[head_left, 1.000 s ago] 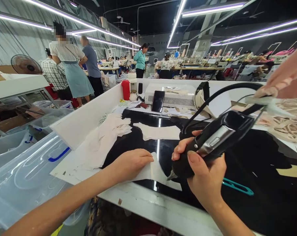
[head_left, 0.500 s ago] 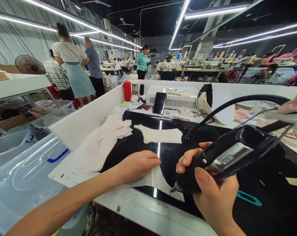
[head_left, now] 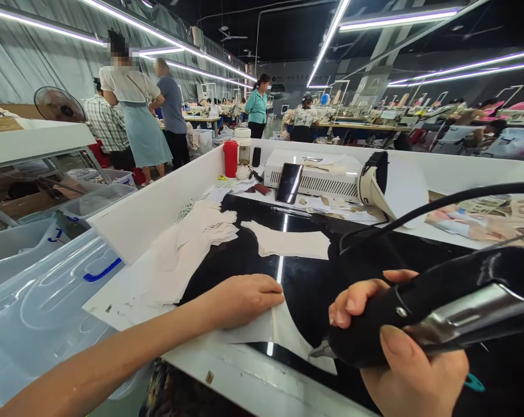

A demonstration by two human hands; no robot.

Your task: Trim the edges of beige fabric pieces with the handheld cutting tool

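My left hand [head_left: 250,298] rests on a white fabric piece [head_left: 285,333] near the table's front edge, its fingers pressed together at the piece's upper edge. In my right hand [head_left: 411,368] is a black handheld tool [head_left: 453,301] with a silver lever along its side and a black cord behind it. Its pointed metal tip [head_left: 322,350] touches or nearly touches the fabric's right end. Farther back on the shiny black mat [head_left: 305,295] lies a separate white piece [head_left: 294,240]. Behind my left forearm spreads a pile of white pieces [head_left: 183,249].
A white wall [head_left: 166,185] borders the table. At the back stand a red cup [head_left: 230,159], a phone [head_left: 289,182] and a white vented box [head_left: 318,174]. Clear plastic bins [head_left: 48,307] sit at left. A teal loop handle [head_left: 474,382] shows beyond my right hand. Several people stand or sit farther off.
The view has shifted slightly. My right hand and the black tool are farther right and nearer the camera. A hand by the cord at the right edge has gone from view.
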